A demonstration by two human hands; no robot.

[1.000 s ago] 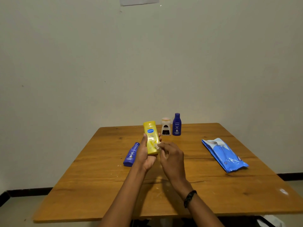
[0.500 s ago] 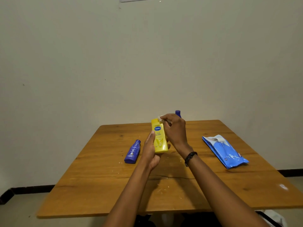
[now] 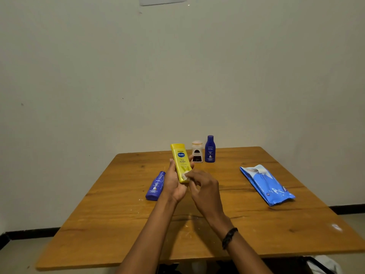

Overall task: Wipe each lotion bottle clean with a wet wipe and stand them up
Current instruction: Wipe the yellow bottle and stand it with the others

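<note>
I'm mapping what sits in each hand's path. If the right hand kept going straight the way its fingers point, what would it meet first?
The right hand points up-left; its fingertips already press a white wet wipe against the lower part of the yellow Vaseline bottle, held by the left hand.

1. The wet wipe [image 3: 185, 175] shows only as a small white scrap; the right hand [image 3: 205, 191] covers the rest.
2. The lower end of the yellow lotion bottle [image 3: 181, 162] is hidden between the left hand [image 3: 174, 184] and the right one.
3. The small print on the white bottle [image 3: 197, 151] and the upright blue bottle [image 3: 210, 148] is too small to read.
4. The paper sheet [image 3: 162, 0] on the wall is cut off by the top edge.
5. Both forearms run out at the bottom edge.
6. Whatever lies under the table [image 3: 256, 230] is dark and unclear.
</note>
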